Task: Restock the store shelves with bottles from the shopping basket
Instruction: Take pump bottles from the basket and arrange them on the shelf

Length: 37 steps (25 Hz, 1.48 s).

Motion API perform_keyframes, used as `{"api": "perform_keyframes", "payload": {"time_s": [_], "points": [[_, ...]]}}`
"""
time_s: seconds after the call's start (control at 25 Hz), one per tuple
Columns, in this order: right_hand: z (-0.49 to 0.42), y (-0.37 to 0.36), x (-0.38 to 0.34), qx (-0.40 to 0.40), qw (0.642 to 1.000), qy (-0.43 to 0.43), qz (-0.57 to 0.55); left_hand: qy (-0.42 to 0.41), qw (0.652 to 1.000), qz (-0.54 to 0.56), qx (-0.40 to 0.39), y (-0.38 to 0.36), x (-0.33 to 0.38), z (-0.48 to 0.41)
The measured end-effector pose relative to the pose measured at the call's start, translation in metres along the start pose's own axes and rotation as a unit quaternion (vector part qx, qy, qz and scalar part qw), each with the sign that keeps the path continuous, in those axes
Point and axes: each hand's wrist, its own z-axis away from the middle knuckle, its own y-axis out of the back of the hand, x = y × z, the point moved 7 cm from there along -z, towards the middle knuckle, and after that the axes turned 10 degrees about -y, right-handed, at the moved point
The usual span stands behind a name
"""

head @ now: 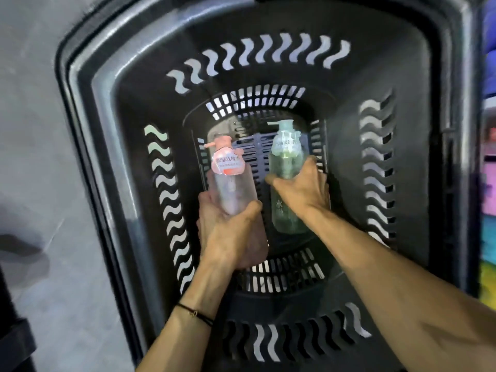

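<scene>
The basket, black plastic with wavy slots in its walls and a slotted bottom, fills most of the view, seen from straight above. It stands on a grey floor. At the far right edge there is a strip of coloured goods, too blurred to name.

Both forearms reach down into the basket from the near side. Two pump bottles are in the middle of it, side by side and near each other. Each has its long axis running away from the person, pump at the far end and nozzle turned left. The basket walls stand well apart from them on every side, and the rim is wide open above.

The green bottle is on the right. The right hand is curled over its middle, thumb on the left flank and fingers on the right. Whether the bottle lies on the bottom or is lifted, I cannot tell.

The pink bottle, clear with a pink pump and tag, is on the left. The left hand wraps its lower half, with the thumb across the near right side.

A thin dark band circles the left wrist.
</scene>
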Motion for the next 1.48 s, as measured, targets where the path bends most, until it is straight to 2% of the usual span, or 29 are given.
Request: {"api": "perform_keyframes", "payload": {"time_s": [0.2, 0.48, 0.64, 0.76, 0.88, 1.04, 1.24, 1.36, 1.48], "points": [[0.085, 0.076, -0.024, -0.051, 0.995, 0.016, -0.08, -0.05, 0.996, 0.06, -0.038, 0.041, 0.055, 0.046], [0.231, 0.23, -0.085, -0.098, 0.978, 0.069, -0.168, -0.113, 0.988, 0.089, -0.054, 0.15, 0.193, 0.165], [0.305, 0.316, -0.123, -0.066, 0.975, 0.116, -0.179, -0.117, 0.986, 0.105, -0.054, 0.205, 0.262, 0.237], [0.365, 0.38, -0.143, -0.042, 0.972, 0.143, -0.182, -0.153, 0.978, 0.137, -0.041, 0.239, 0.313, 0.3], [0.422, 0.439, -0.164, -0.036, 0.956, 0.16, -0.242, -0.16, 0.968, 0.193, -0.029, 0.265, 0.351, 0.357], [0.485, 0.503, -0.193, -0.013, 0.943, 0.24, -0.232, -0.199, 0.951, 0.234, -0.019, 0.295, 0.397, 0.412], [0.556, 0.559, -0.205, 0.005, 0.909, 0.313, -0.274, -0.273, 0.928, 0.252, -0.003, 0.321, 0.455, 0.459], [0.589, 0.582, -0.198, 0.034, 0.883, 0.332, -0.328, -0.333, 0.909, 0.25, -0.02, 0.329, 0.488, 0.486], [0.632, 0.604, -0.182, 0.091, 0.863, 0.322, -0.379, -0.379, 0.888, 0.25, -0.07, 0.339, 0.516, 0.512]]}}
